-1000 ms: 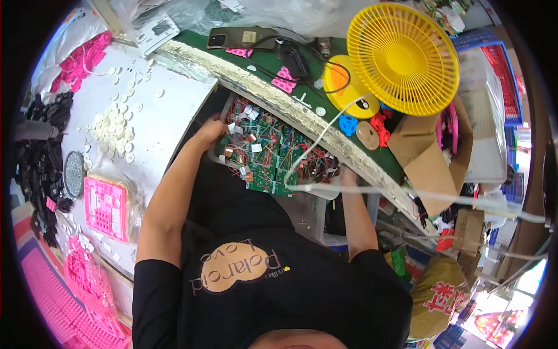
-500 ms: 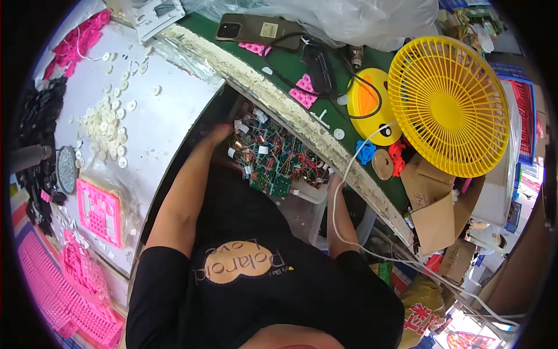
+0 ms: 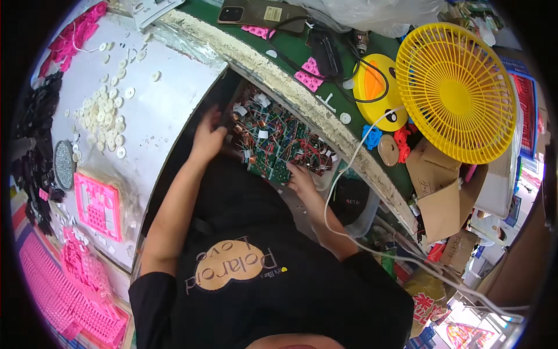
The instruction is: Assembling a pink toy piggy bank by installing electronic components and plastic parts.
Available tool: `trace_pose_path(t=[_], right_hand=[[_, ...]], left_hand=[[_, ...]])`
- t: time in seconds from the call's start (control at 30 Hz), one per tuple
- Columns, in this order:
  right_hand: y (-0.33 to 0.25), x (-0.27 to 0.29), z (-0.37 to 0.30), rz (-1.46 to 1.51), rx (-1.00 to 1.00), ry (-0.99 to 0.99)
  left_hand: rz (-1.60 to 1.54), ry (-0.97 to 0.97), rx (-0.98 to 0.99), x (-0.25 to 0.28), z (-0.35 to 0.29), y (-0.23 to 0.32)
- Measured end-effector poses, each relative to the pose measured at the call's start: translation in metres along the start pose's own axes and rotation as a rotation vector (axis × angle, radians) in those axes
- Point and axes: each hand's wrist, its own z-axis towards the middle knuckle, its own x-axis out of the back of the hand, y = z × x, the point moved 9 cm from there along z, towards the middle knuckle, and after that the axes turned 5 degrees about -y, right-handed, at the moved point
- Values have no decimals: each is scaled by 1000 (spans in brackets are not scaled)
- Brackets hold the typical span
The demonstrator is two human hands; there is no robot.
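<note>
A container beneath the bench edge is heaped with green circuit boards carrying red and white wires, copper coils and white connectors. My left hand is at the left side of the heap, thumb and fingers apart, with a dark gap between them. At the near right of the boards is my right hand, its fingers spread and the tips at the edge of a circuit board. Whether those tips press on the board or just rest beside it is unclear.
On the white tabletop at left lie white round pieces and a pink plastic frame. The green bench holds a phone, a yellow duck-faced item and a yellow basket. A white cable crosses near my right forearm.
My left hand has come back from the container's far left side and shows more fully. My right hand has shifted left from the container's right side to the boards' near edge.
</note>
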Motion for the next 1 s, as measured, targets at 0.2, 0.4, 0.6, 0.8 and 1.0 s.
trace_pose_path(t=[0.2,0.4,0.6,0.8,1.0], right_hand=[[-36,-67,-14,538,-195,-214],[-69,-83,-21,688,-92,-151],[-49,-87,5,940,-56,-583],[-62,-121,-12,697,33,-433],[-39,-49,-6,275,-25,-372]], left_hand=[[-158,-198,-21,0,-69,41],[-321,-243,-31,9,-98,49],[-333,-343,370,-49,-98,48],[-628,-27,328,-118,-43,-11],[-762,108,268,-70,-41,10]])
